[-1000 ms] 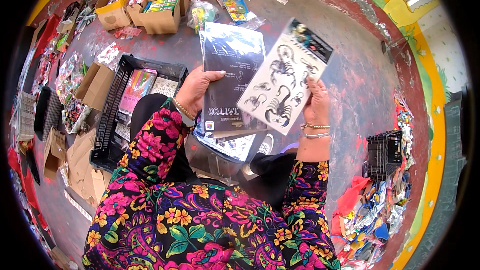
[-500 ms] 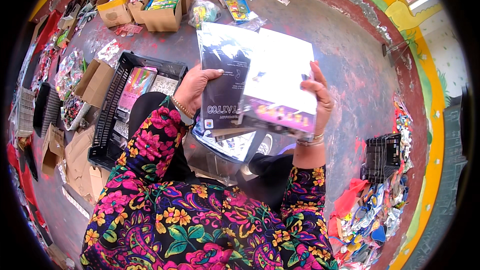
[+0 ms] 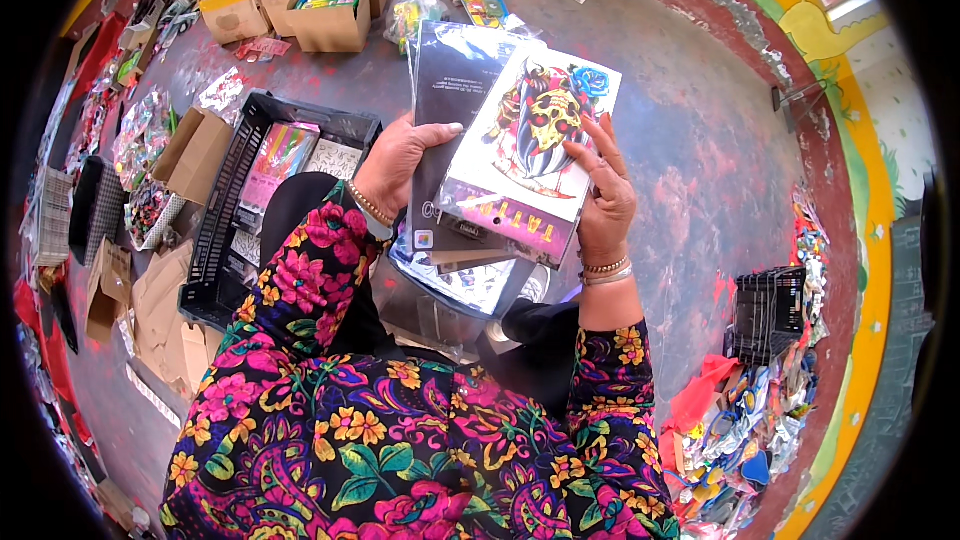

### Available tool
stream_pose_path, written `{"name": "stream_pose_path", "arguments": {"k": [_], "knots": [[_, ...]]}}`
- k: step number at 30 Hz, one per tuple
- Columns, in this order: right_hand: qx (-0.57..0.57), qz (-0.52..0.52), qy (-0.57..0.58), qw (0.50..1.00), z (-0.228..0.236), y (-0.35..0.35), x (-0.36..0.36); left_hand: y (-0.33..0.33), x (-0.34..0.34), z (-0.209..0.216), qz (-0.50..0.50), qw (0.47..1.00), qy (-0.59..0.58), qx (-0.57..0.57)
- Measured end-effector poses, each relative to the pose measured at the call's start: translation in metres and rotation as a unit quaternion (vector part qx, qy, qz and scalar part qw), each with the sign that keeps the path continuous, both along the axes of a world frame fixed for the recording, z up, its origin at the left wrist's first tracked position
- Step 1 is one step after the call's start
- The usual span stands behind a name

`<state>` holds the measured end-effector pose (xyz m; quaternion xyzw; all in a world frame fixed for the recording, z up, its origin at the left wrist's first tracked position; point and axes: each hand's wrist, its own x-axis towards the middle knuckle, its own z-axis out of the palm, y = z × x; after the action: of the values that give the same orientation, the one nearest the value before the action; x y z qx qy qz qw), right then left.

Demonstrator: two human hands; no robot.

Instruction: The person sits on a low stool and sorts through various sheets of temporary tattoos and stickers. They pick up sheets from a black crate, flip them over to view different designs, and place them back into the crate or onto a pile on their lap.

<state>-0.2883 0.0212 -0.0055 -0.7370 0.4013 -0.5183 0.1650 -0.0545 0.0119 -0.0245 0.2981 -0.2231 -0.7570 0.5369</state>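
My left hand (image 3: 400, 162) is closed on a stack of black-backed temporary tattoo packs (image 3: 440, 100), its thumb lying on top and the other fingers hidden beneath. My right hand (image 3: 604, 195) grips the right edge of another tattoo pack (image 3: 535, 130), with fingers over its front. That pack has a white sheet with a yellow skull and a blue rose, and a pink band at its lower end. It overlaps the right side of the black stack. Under both, at my lap, a clear-sided bin (image 3: 440, 290) holds more printed sheets.
A black plastic crate (image 3: 215, 240) with flat packs stands at my left. Cardboard boxes (image 3: 335, 25) of goods sit at the far left, near a plastic bag (image 3: 412, 15). At right are another black crate (image 3: 765, 310) and a heap of mixed small goods (image 3: 735, 440).
My right hand has brought its pack leftward and tilted it, so the skull picture now shows without glare. The black stack in my left hand has shifted slightly up and right.
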Motion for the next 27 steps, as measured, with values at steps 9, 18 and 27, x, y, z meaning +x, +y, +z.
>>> {"name": "stream_pose_path", "arguments": {"k": [9,18,27], "knots": [[-0.006,-0.127,0.011,0.992,-0.018,-0.007,-0.004,-0.001,-0.001,-0.007,-0.027,0.999,0.016,-0.024],[0.022,-0.172,0.091,0.981,-0.022,-0.007,-0.005,0.002,-0.008,-0.002,-0.029,0.994,0.102,0.007],[0.023,-0.188,0.142,0.972,-0.020,-0.005,-0.002,0.003,-0.015,-0.003,-0.020,0.999,-0.005,-0.027]]}}
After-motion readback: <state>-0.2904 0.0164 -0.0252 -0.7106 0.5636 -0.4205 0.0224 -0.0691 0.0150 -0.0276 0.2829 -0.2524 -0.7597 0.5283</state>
